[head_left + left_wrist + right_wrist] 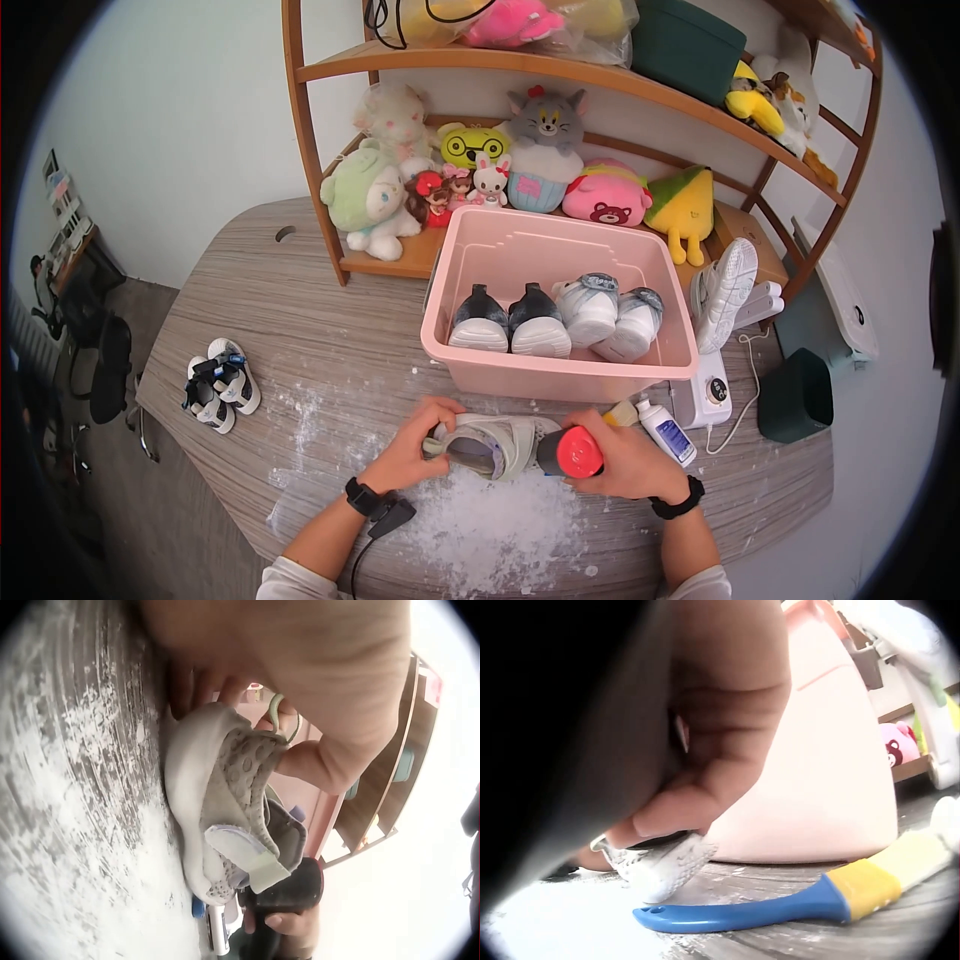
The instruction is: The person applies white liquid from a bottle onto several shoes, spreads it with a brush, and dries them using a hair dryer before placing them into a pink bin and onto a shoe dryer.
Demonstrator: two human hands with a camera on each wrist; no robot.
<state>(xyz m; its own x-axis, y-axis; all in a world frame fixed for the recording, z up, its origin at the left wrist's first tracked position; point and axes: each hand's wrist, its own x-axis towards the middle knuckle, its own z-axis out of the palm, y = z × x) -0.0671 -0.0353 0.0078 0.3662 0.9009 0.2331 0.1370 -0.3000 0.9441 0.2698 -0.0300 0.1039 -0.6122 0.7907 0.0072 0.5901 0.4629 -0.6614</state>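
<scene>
A small light grey shoe [518, 448] with a strap lies on the table over a patch of white powder [490, 540]. My left hand [415, 445] grips it by the heel, with the thumb [322, 765] next to the pull loop [274, 712]. The strap [251, 855] hangs loose at the shoe's side. Just beyond the toe, my right hand [632, 465] holds a dark canister [552, 455] with a red end [580, 453] facing up toward the head camera. In the right wrist view the right hand's fingers mostly cover the canister, with the shoe's toe [664, 874] below.
A pink bin [560, 378] holding two pairs of shoes stands behind the hands. A blue-handled brush [750, 916] and white bottle [666, 432] lie to the right, near a shoe dryer [708, 395] and a dark green bin [795, 398]. Small shoes [220, 385] sit at left. Shelves with plush toys rise behind.
</scene>
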